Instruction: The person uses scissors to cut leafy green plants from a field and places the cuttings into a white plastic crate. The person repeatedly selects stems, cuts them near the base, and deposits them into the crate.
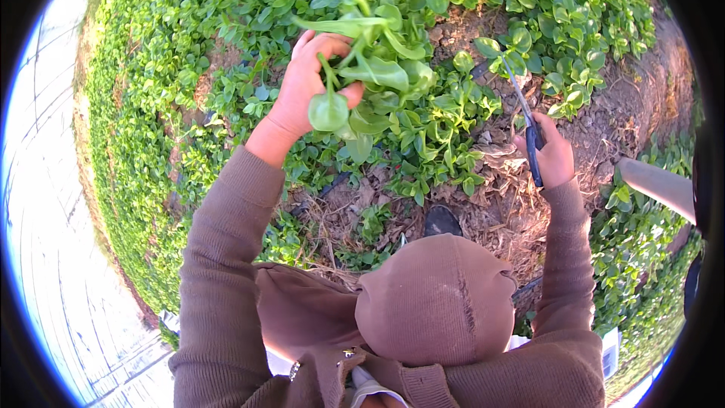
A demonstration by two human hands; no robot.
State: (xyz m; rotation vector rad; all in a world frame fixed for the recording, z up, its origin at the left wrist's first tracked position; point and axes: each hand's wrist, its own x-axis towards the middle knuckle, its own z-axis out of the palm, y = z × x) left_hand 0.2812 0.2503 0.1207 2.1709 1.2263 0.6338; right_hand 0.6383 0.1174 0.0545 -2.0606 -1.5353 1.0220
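My left hand [314, 82] is closed around a bunch of cut green leafy stems [385, 68], raised above the plants. Its broad, glossy leaves stick out past my fingers, and one leaf hangs over my palm. In my right hand [552, 153], farther right, is a bladed cutting tool [532, 139] with a dark blue handle. Its narrow metal blade points away from me, the tip beside a leaf on the low plants [518, 45]. Below the bunch, leafy plants [436, 141] grow from the soil; the bunch partly hides them.
Dry leaves and straw [504, 187] cover the brown soil near my dark shoe [442, 221]. My bent knee [436, 300] rises close in front. A pale pole [654, 187] juts in at right. A dense plant bed [141, 124] stretches left toward a bright white surface [51, 238].
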